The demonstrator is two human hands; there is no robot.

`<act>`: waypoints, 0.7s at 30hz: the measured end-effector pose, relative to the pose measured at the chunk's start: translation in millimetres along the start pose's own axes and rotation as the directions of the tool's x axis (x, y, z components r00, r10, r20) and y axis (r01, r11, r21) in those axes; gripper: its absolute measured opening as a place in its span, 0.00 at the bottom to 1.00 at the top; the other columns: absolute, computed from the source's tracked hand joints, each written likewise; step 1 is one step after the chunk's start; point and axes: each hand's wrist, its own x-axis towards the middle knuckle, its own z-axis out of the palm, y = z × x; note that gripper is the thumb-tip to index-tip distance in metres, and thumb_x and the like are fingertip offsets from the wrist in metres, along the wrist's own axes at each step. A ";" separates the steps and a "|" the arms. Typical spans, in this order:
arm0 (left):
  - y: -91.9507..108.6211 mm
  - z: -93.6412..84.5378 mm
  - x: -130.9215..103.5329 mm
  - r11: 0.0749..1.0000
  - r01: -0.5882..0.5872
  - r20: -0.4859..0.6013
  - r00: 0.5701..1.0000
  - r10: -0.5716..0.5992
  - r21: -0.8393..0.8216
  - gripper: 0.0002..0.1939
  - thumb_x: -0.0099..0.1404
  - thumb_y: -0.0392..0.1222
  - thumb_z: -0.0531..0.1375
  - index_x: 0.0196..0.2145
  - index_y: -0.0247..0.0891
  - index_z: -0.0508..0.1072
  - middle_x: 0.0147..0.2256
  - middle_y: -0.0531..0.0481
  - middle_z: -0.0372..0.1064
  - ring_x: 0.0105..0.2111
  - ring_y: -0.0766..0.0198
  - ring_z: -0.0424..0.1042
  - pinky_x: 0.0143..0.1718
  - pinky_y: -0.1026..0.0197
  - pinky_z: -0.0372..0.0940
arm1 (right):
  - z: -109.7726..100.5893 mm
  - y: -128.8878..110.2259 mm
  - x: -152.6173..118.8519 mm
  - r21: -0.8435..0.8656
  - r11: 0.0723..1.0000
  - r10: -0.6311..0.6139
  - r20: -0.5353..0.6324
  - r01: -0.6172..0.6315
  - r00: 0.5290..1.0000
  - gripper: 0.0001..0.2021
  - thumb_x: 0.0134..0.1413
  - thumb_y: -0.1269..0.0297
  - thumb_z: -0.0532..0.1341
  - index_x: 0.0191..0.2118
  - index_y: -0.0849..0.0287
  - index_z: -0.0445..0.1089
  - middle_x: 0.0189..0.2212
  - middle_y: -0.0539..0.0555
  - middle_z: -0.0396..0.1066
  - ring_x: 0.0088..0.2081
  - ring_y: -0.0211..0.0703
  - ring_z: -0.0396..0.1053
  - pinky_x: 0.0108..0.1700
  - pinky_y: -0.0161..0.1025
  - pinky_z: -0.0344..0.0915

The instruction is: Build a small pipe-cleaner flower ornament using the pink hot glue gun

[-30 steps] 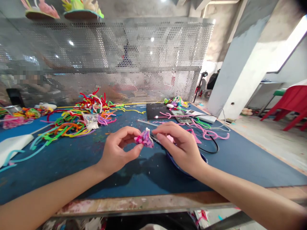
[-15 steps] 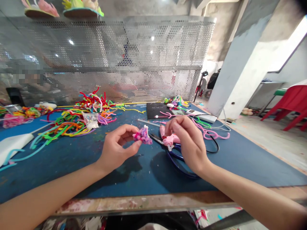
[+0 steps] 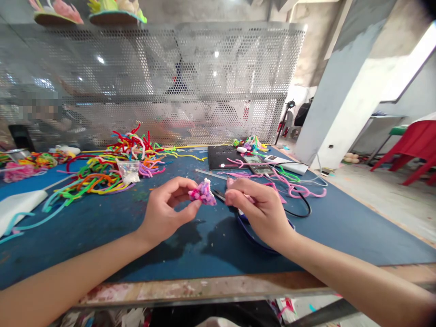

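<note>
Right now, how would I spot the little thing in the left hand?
Look across the blue tabletop to the left hand held above it. That hand pinches a small, fuzzy pink-and-purple piece; unlike the loose coloured strands behind, this one is compact, with a white, bumpy edge.

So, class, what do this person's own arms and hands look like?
Both forearms are bare: no sleeve, watch or bracelet shows. The left hand and right hand are ungloved, with no rings visible, though parts are hidden.
</note>
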 end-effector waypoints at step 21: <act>5.0 1.1 0.4 1.000 0.002 0.027 1.000 -0.002 0.019 0.08 0.51 0.36 0.63 0.31 0.36 0.69 0.30 0.50 0.71 0.31 0.66 0.73 0.34 0.66 0.70 | 1.6 1.2 2.0 0.295 0.938 0.175 0.051 -0.182 0.983 0.15 0.64 0.61 0.47 0.25 0.57 0.54 0.21 0.47 0.59 0.26 0.35 0.61 0.34 0.36 0.59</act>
